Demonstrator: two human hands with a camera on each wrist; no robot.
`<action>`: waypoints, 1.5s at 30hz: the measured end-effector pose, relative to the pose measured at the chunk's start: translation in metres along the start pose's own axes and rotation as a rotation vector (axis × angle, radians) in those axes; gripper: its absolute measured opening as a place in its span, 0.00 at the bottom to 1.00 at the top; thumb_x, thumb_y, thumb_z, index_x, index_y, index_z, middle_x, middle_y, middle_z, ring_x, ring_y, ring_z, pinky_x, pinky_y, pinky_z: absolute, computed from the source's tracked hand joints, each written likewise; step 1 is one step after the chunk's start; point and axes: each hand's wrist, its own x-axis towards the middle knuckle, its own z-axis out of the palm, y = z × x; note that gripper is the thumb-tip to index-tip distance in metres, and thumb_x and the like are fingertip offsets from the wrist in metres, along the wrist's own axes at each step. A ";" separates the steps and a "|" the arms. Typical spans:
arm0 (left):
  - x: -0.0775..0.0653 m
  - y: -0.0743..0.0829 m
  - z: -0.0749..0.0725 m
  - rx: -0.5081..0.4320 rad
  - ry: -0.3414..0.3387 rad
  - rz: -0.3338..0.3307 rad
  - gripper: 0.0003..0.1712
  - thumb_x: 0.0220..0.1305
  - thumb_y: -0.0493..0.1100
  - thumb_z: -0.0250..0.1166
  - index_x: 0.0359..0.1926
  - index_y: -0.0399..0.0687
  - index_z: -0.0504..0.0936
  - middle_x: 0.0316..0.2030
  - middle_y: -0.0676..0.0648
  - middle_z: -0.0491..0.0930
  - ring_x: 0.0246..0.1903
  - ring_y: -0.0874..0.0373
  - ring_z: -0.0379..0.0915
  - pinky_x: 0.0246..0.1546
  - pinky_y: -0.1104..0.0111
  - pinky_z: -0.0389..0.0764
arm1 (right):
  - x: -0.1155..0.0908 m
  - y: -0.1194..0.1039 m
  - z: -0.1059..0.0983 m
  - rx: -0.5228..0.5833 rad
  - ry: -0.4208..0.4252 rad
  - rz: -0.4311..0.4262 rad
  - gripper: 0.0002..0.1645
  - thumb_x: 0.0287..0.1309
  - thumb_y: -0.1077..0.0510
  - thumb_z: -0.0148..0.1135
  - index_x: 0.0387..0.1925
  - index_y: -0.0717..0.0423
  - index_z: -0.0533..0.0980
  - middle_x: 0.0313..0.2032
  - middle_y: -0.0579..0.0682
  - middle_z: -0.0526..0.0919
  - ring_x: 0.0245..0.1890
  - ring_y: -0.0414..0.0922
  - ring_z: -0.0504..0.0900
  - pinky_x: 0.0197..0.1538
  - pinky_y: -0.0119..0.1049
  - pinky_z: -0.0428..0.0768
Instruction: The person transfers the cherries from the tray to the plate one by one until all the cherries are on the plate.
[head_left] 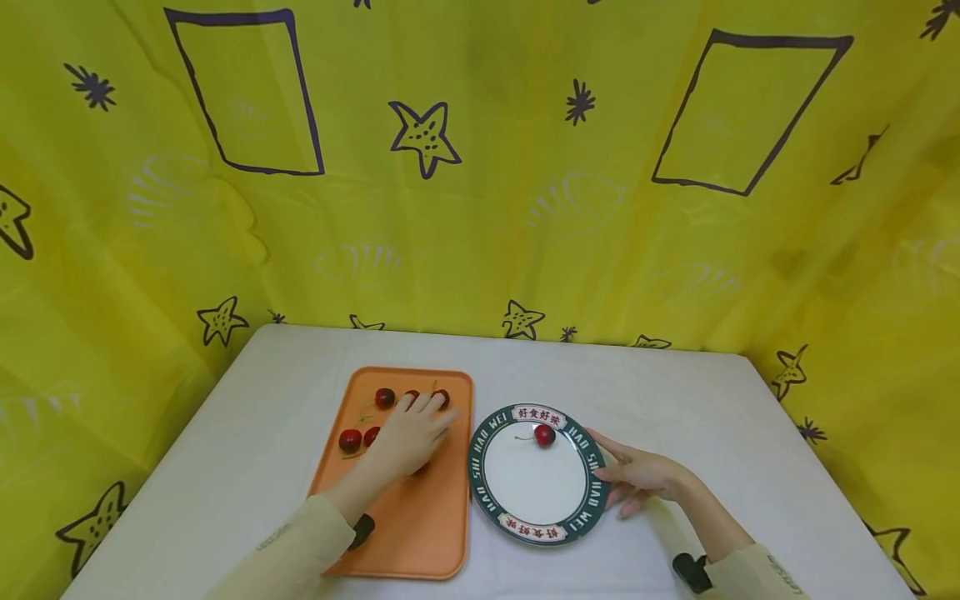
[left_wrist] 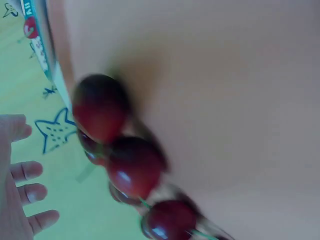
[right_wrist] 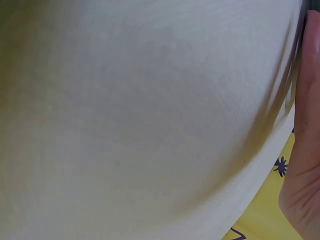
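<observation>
My left hand [head_left: 411, 433] reaches over the orange tray [head_left: 420, 533]. Its fingers [left_wrist: 32, 192] are spread and loosely bent, with nothing seen between them. Several dark red cherries, such as this cherry [head_left: 350, 441] and another cherry [head_left: 385, 398], lie around the hand; some are partly hidden by it. Green stems show on a few, and nearby cherries [left_wrist: 135, 167] look large in the left wrist view. On the right, my right hand [head_left: 641, 473] holds the edge of a white plate [head_left: 532, 483] with a green lettered rim, thumb on top. One cherry [head_left: 544, 435] with its stem lies on the plate.
A white cloth [head_left: 600, 383] covers the table under tray and plate, which sit side by side, nearly touching. Behind and at both sides hangs a yellow curtain [head_left: 495, 217] with starfish drawings.
</observation>
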 end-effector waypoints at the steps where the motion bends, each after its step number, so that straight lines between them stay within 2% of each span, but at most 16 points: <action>1: -0.004 -0.003 0.001 0.025 0.002 0.000 0.17 0.63 0.51 0.56 0.53 0.60 0.69 0.47 0.47 0.67 0.46 0.51 0.63 0.49 0.58 0.65 | 0.000 0.000 0.000 0.003 -0.003 -0.002 0.46 0.62 0.53 0.53 0.70 0.47 0.37 0.31 0.57 0.80 0.26 0.47 0.82 0.25 0.34 0.79; 5: -0.020 -0.013 0.008 0.112 0.006 0.005 0.18 0.61 0.52 0.58 0.52 0.60 0.69 0.44 0.47 0.66 0.44 0.52 0.63 0.45 0.61 0.67 | -0.001 0.001 -0.001 0.008 -0.012 -0.002 0.46 0.62 0.53 0.53 0.70 0.47 0.36 0.32 0.57 0.80 0.26 0.48 0.83 0.25 0.33 0.79; 9: -0.032 -0.020 0.014 0.140 0.012 0.011 0.16 0.61 0.52 0.58 0.49 0.59 0.70 0.41 0.47 0.65 0.42 0.51 0.64 0.39 0.63 0.68 | -0.002 0.001 -0.002 0.006 -0.009 0.001 0.46 0.62 0.53 0.53 0.70 0.46 0.36 0.32 0.57 0.80 0.26 0.48 0.83 0.25 0.33 0.78; 12: -0.039 -0.022 0.016 0.163 0.003 0.010 0.15 0.62 0.52 0.57 0.49 0.59 0.71 0.42 0.47 0.66 0.43 0.52 0.64 0.41 0.61 0.67 | -0.001 0.001 -0.001 0.005 -0.003 0.001 0.46 0.62 0.53 0.53 0.71 0.45 0.37 0.32 0.57 0.80 0.26 0.47 0.83 0.25 0.33 0.78; 17: -0.046 -0.021 0.017 0.184 0.002 0.010 0.12 0.62 0.53 0.56 0.46 0.60 0.71 0.42 0.49 0.66 0.42 0.53 0.64 0.44 0.60 0.66 | 0.000 0.001 -0.001 -0.002 0.005 0.003 0.46 0.61 0.52 0.54 0.71 0.46 0.38 0.32 0.57 0.79 0.25 0.46 0.82 0.25 0.33 0.78; 23: -0.053 -0.019 0.020 0.203 0.043 0.015 0.13 0.61 0.52 0.56 0.46 0.59 0.72 0.46 0.49 0.70 0.43 0.53 0.65 0.45 0.59 0.67 | 0.000 0.000 0.000 0.001 0.008 0.006 0.46 0.61 0.53 0.54 0.71 0.45 0.39 0.32 0.57 0.79 0.25 0.46 0.82 0.25 0.33 0.79; 28: -0.058 -0.020 0.020 0.262 0.064 0.040 0.12 0.58 0.50 0.58 0.44 0.59 0.70 0.43 0.49 0.67 0.42 0.54 0.64 0.44 0.61 0.67 | 0.000 0.000 -0.001 0.000 -0.007 -0.005 0.45 0.62 0.53 0.53 0.71 0.47 0.38 0.32 0.56 0.79 0.26 0.47 0.82 0.25 0.33 0.79; 31: -0.060 -0.020 0.019 0.277 0.040 0.040 0.12 0.57 0.48 0.59 0.42 0.59 0.69 0.42 0.49 0.65 0.42 0.55 0.63 0.44 0.63 0.68 | 0.000 -0.001 0.000 -0.004 -0.006 -0.007 0.45 0.62 0.53 0.53 0.70 0.47 0.38 0.32 0.56 0.79 0.26 0.47 0.82 0.25 0.34 0.79; 37: -0.062 -0.019 0.016 0.302 -0.103 0.011 0.15 0.59 0.49 0.57 0.49 0.61 0.71 0.48 0.50 0.68 0.46 0.55 0.63 0.46 0.63 0.67 | 0.000 0.000 0.001 -0.006 0.006 -0.007 0.45 0.62 0.54 0.53 0.71 0.47 0.38 0.34 0.57 0.78 0.25 0.46 0.81 0.25 0.35 0.79; 39: -0.062 -0.019 0.015 0.308 -0.125 0.006 0.16 0.60 0.49 0.57 0.50 0.62 0.71 0.49 0.51 0.68 0.47 0.55 0.63 0.47 0.63 0.66 | 0.000 0.000 0.001 -0.003 0.006 -0.008 0.45 0.62 0.54 0.54 0.71 0.47 0.38 0.35 0.57 0.77 0.24 0.46 0.81 0.25 0.35 0.79; 41: -0.061 -0.019 0.015 0.310 -0.131 0.004 0.16 0.60 0.49 0.57 0.50 0.62 0.71 0.49 0.51 0.68 0.47 0.56 0.63 0.46 0.63 0.66 | 0.000 0.000 0.001 -0.001 0.006 -0.008 0.45 0.62 0.55 0.54 0.71 0.47 0.38 0.35 0.57 0.77 0.24 0.45 0.81 0.25 0.35 0.79; 45: -0.062 -0.020 0.015 0.315 -0.084 0.016 0.14 0.59 0.49 0.58 0.47 0.61 0.70 0.48 0.50 0.68 0.45 0.56 0.63 0.45 0.63 0.67 | 0.000 -0.001 0.001 -0.003 0.009 -0.002 0.45 0.62 0.54 0.53 0.71 0.47 0.38 0.34 0.57 0.77 0.24 0.45 0.81 0.25 0.35 0.79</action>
